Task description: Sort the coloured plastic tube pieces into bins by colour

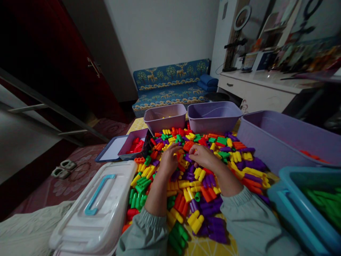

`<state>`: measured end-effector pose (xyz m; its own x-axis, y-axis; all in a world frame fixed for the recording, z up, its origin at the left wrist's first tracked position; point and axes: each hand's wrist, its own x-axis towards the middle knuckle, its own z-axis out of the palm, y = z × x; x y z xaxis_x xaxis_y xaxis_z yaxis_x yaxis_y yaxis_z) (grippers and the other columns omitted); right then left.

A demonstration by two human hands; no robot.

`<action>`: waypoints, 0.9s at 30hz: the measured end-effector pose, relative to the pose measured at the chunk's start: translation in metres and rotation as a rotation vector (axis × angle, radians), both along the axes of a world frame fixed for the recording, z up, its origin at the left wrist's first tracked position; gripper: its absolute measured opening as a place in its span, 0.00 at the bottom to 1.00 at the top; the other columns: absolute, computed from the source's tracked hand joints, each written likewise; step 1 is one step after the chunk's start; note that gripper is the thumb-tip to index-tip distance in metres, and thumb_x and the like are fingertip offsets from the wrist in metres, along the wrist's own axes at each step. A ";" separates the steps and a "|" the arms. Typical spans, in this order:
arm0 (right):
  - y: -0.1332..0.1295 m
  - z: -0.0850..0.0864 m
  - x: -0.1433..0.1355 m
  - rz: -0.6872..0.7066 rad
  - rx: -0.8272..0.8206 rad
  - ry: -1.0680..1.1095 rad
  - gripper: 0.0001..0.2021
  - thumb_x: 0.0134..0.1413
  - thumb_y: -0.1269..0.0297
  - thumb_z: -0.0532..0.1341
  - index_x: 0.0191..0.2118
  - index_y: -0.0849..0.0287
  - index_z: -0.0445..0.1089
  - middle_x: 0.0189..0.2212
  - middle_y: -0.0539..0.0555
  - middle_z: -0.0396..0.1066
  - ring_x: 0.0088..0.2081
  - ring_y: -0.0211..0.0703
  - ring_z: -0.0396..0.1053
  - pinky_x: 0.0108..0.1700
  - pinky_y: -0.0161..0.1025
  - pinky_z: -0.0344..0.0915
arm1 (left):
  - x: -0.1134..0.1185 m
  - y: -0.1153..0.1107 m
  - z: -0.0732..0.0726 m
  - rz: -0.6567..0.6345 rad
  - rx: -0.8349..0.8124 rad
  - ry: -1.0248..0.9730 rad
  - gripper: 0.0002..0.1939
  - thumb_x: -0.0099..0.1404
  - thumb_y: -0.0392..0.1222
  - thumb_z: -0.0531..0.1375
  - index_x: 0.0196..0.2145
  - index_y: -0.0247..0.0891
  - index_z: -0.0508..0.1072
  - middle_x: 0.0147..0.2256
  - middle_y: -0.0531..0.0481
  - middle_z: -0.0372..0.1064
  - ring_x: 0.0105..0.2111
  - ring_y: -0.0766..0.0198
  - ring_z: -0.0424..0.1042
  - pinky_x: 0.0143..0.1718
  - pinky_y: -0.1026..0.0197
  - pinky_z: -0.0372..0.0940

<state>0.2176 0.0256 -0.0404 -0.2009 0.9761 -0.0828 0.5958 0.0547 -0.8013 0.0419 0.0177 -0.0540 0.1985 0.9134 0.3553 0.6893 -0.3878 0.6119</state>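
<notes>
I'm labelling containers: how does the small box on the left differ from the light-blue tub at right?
The small box holds red blocks; the tub holds green blocks. The box is left of the block heap, the tub right of it. Both are open-topped.

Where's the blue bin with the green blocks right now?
In the head view, the blue bin sits at the lower right edge, right of the right sleeve and just nearer the camera than the rightmost purple bin.
</notes>
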 end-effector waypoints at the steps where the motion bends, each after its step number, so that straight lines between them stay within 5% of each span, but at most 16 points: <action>1: 0.000 0.000 0.001 0.003 0.000 0.028 0.03 0.49 0.70 0.59 0.33 0.58 0.67 0.15 0.45 0.67 0.18 0.36 0.68 0.20 0.29 0.59 | 0.001 0.000 -0.001 -0.020 -0.032 0.049 0.30 0.52 0.19 0.50 0.48 0.40 0.75 0.55 0.46 0.66 0.59 0.57 0.62 0.60 0.52 0.58; 6: 0.004 0.012 0.004 -0.070 -0.008 0.381 0.12 0.50 0.69 0.61 0.42 0.59 0.70 0.18 0.45 0.69 0.19 0.35 0.68 0.20 0.29 0.63 | 0.002 0.001 -0.008 -0.044 -0.065 0.144 0.31 0.53 0.19 0.51 0.50 0.42 0.74 0.57 0.48 0.65 0.62 0.55 0.55 0.62 0.51 0.56; 11: 0.038 0.046 0.009 -0.275 0.101 0.704 0.11 0.48 0.68 0.63 0.40 0.63 0.70 0.23 0.50 0.72 0.22 0.34 0.70 0.25 0.30 0.69 | 0.000 0.001 -0.008 -0.060 -0.068 0.166 0.31 0.53 0.20 0.51 0.51 0.39 0.73 0.57 0.46 0.63 0.63 0.55 0.55 0.63 0.53 0.54; 16: 0.090 0.064 0.021 -0.379 0.447 0.793 0.20 0.57 0.67 0.55 0.56 0.57 0.61 0.47 0.57 0.70 0.47 0.39 0.71 0.44 0.41 0.69 | -0.001 0.002 -0.008 -0.069 -0.083 0.176 0.30 0.53 0.21 0.51 0.51 0.39 0.73 0.58 0.48 0.63 0.62 0.57 0.56 0.63 0.54 0.54; 18: 0.095 0.060 0.022 -0.359 0.502 0.755 0.24 0.58 0.66 0.54 0.60 0.56 0.55 0.56 0.60 0.62 0.56 0.43 0.65 0.48 0.45 0.67 | -0.001 0.001 -0.007 -0.071 -0.082 0.173 0.30 0.52 0.21 0.51 0.51 0.39 0.73 0.58 0.48 0.63 0.62 0.57 0.56 0.62 0.54 0.55; 21: 0.079 0.046 0.020 -0.366 0.479 0.720 0.26 0.56 0.64 0.55 0.61 0.56 0.55 0.59 0.62 0.59 0.56 0.44 0.65 0.47 0.45 0.68 | -0.001 0.000 -0.006 -0.072 -0.075 0.169 0.31 0.52 0.21 0.51 0.51 0.40 0.73 0.58 0.48 0.63 0.62 0.56 0.55 0.62 0.53 0.55; 27: 0.032 0.009 0.022 -0.271 0.250 0.363 0.14 0.50 0.62 0.59 0.41 0.63 0.72 0.36 0.59 0.76 0.34 0.44 0.75 0.36 0.40 0.71 | 0.001 0.000 -0.008 -0.046 -0.080 0.167 0.32 0.53 0.20 0.51 0.53 0.42 0.72 0.58 0.47 0.63 0.63 0.56 0.54 0.62 0.53 0.55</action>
